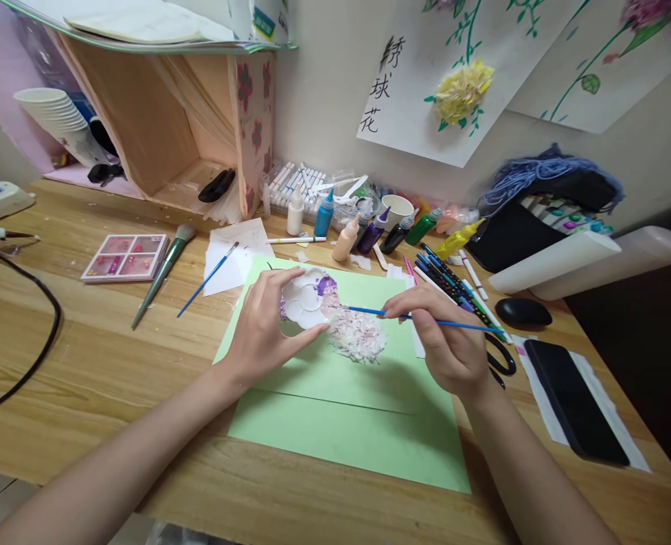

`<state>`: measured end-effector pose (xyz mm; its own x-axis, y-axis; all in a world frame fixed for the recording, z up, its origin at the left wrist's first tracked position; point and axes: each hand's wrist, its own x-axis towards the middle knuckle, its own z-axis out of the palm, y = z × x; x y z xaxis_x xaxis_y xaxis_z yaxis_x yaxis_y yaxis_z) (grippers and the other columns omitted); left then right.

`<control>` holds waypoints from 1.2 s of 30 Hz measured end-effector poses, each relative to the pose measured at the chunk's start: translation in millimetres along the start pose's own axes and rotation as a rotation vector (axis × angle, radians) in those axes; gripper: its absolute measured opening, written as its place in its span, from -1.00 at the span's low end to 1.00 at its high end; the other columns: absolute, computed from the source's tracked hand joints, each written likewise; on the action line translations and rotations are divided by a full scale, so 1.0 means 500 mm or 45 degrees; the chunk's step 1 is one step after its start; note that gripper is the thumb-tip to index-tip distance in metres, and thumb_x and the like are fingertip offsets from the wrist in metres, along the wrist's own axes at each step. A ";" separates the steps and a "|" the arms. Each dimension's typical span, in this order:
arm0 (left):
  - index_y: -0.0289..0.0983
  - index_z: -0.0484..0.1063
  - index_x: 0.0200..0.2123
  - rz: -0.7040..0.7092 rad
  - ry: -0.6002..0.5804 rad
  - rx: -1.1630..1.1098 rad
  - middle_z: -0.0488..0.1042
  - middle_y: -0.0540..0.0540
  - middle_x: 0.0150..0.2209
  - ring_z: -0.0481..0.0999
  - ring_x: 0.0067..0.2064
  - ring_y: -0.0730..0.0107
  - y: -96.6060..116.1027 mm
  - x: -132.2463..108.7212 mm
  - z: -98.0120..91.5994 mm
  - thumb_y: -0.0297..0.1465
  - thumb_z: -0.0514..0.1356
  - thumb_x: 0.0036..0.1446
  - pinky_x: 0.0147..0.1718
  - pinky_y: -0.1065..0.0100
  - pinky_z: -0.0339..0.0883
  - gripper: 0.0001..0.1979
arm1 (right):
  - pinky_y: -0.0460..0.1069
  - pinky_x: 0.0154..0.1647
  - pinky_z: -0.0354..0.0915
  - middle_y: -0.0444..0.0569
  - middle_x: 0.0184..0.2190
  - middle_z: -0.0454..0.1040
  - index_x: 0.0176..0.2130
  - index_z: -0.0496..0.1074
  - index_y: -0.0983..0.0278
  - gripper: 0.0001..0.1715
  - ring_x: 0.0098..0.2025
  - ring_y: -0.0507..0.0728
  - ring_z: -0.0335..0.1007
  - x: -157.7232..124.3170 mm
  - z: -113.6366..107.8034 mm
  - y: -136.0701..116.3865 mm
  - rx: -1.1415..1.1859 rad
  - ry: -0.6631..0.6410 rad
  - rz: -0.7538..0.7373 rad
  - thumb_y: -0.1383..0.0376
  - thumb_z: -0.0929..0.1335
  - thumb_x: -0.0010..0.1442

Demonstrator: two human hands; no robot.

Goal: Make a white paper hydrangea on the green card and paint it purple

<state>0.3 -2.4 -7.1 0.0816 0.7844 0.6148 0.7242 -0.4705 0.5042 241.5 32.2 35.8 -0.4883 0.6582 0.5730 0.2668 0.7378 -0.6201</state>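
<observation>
Between its thumb and fingers, my left hand holds a small white paint palette by its edges. Purple and pale pink paint lie in the palette's wells on the right side. My right hand pinches a thin blue paintbrush, whose tip points left and reaches the pink paint. Just below the tip, a fluffy cluster of white and pinkish paper bits sits on green paper. Part of the cluster is behind the palette and brush.
Paint bottles stand along the back, beside markers. Left lie another blue brush, a large green-handled brush and a pink palette case. To the right are scissors, a phone and a black mouse.
</observation>
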 end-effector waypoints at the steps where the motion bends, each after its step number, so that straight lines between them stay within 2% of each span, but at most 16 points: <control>1: -0.26 0.14 0.14 0.004 -0.003 -0.004 0.38 -0.23 0.01 0.39 0.03 0.16 0.000 0.000 0.000 -0.25 0.36 0.01 -0.03 0.15 0.36 -0.31 | 0.07 -0.25 0.28 -0.02 -0.34 0.49 -0.23 0.43 0.22 -0.74 -0.26 0.15 0.39 0.000 0.000 0.000 -0.006 -0.009 -0.008 0.36 0.18 0.34; 4: -0.26 0.14 0.14 0.005 -0.010 -0.008 0.38 -0.23 0.01 0.40 0.02 0.16 0.000 0.000 0.000 -0.25 0.36 0.01 -0.04 0.15 0.36 -0.31 | 0.07 -0.25 0.27 -0.03 -0.34 0.49 -0.24 0.43 0.23 -0.73 -0.27 0.14 0.39 0.000 -0.002 -0.002 -0.035 0.046 -0.035 0.38 0.17 0.34; 8: -0.25 0.14 0.14 0.014 -0.008 -0.007 0.38 -0.22 0.00 0.40 0.02 0.15 0.001 0.000 0.001 -0.24 0.36 0.01 -0.05 0.15 0.37 -0.31 | 0.07 -0.26 0.27 -0.04 -0.36 0.50 -0.24 0.45 0.22 -0.73 -0.28 0.14 0.40 0.000 -0.004 -0.007 -0.049 0.029 -0.034 0.36 0.19 0.34; 12: -0.23 0.15 0.13 -0.020 0.019 0.042 0.39 -0.22 0.00 0.41 0.03 0.13 -0.005 0.004 -0.002 -0.25 0.36 0.01 -0.03 0.11 0.36 -0.33 | 0.06 -0.34 0.28 -0.03 -0.37 0.50 -0.29 0.47 0.18 -0.68 -0.31 0.15 0.40 0.002 -0.005 -0.008 0.044 0.313 0.056 0.29 0.18 0.36; 14: -0.22 0.18 0.11 -0.087 0.090 0.093 0.40 -0.21 0.00 0.41 0.02 0.11 -0.013 0.008 -0.004 -0.23 0.37 -0.01 -0.04 0.08 0.36 -0.34 | 0.04 -0.38 0.27 -0.02 -0.37 0.48 -0.30 0.46 0.19 -0.68 -0.33 0.14 0.39 0.003 -0.006 -0.003 0.039 0.367 0.177 0.25 0.18 0.36; 18: -0.21 0.21 0.08 -0.200 0.226 0.144 0.40 -0.19 -0.02 0.43 0.00 0.08 -0.027 0.015 -0.009 -0.22 0.39 -0.05 -0.07 0.07 0.37 -0.34 | 0.03 -0.33 0.26 -0.05 -0.41 0.44 -0.33 0.41 0.23 -0.68 -0.35 0.12 0.37 0.005 0.001 0.011 -0.086 0.106 0.349 0.23 0.17 0.36; 24: -0.21 0.21 0.07 -0.181 0.182 0.127 0.40 -0.18 -0.02 0.42 -0.01 0.11 -0.021 0.015 -0.009 -0.23 0.39 -0.05 -0.08 0.10 0.36 -0.35 | -0.01 -0.36 0.23 -0.08 -0.46 0.41 -0.38 0.35 0.25 -0.69 -0.38 0.09 0.35 0.008 0.025 0.008 -0.194 -0.135 0.265 0.32 0.15 0.34; 26: -0.22 0.21 0.07 -0.175 0.176 0.123 0.39 -0.19 -0.02 0.42 -0.01 0.12 -0.017 0.013 -0.009 -0.24 0.39 -0.05 -0.07 0.11 0.36 -0.35 | -0.01 -0.36 0.22 -0.08 -0.47 0.40 -0.39 0.35 0.24 -0.70 -0.39 0.10 0.35 0.009 0.025 0.005 -0.234 -0.141 0.238 0.33 0.15 0.33; 30: -0.23 0.20 0.07 -0.164 0.177 0.120 0.39 -0.19 -0.02 0.42 0.00 0.13 -0.016 0.013 -0.009 -0.25 0.39 -0.05 -0.07 0.11 0.36 -0.34 | 0.00 -0.35 0.22 -0.06 -0.45 0.42 -0.38 0.34 0.24 -0.69 -0.38 0.10 0.35 0.007 0.022 0.006 -0.238 -0.050 0.238 0.32 0.14 0.34; 34: -0.20 0.19 0.08 -0.159 0.176 0.109 0.39 -0.17 -0.01 0.42 0.00 0.13 -0.016 0.014 -0.010 -0.24 0.39 -0.04 -0.07 0.11 0.36 -0.34 | 0.00 -0.35 0.22 -0.07 -0.46 0.41 -0.37 0.34 0.24 -0.71 -0.38 0.11 0.35 0.005 0.026 0.008 -0.258 -0.173 0.239 0.33 0.15 0.33; 36: -0.21 0.19 0.08 -0.159 0.175 0.111 0.39 -0.18 -0.01 0.42 0.00 0.13 -0.016 0.014 -0.010 -0.24 0.39 -0.04 -0.07 0.12 0.36 -0.34 | 0.00 -0.34 0.22 -0.07 -0.45 0.41 -0.37 0.34 0.24 -0.71 -0.38 0.10 0.35 0.005 0.027 0.006 -0.270 -0.152 0.232 0.33 0.15 0.34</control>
<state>-8.4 4.8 -4.1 -0.1024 0.7692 0.6307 0.7798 -0.3315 0.5310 229.8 34.3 28.1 -0.5073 0.7696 0.3876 0.5207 0.6322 -0.5737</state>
